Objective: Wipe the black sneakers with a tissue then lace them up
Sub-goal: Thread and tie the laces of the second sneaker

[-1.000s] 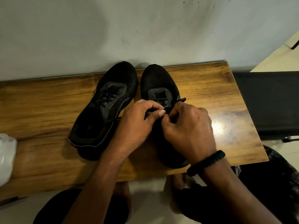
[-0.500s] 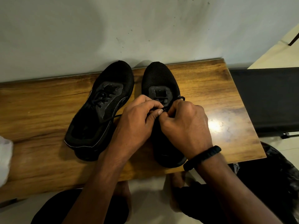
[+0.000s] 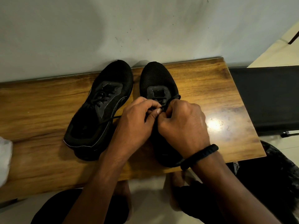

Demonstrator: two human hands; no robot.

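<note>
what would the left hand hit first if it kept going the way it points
Most likely the right hand: the left hand points rightward over the lace both pinch, fingertips nearly meeting.

A: Underneath it all?
B: A wooden bench [image 3: 40, 110], glossy, pushed against the wall — grain running side to side, a spot of glare towards the right end.
A: And on it?
B: Two, side by side, toes to the wall: a laced black sneaker [image 3: 103, 110], heel swung leftward, and a second black sneaker [image 3: 157, 78] just beside it — straighter, heel near the front edge. Far left, something white [image 3: 5, 157], cut off by the frame.
</note>
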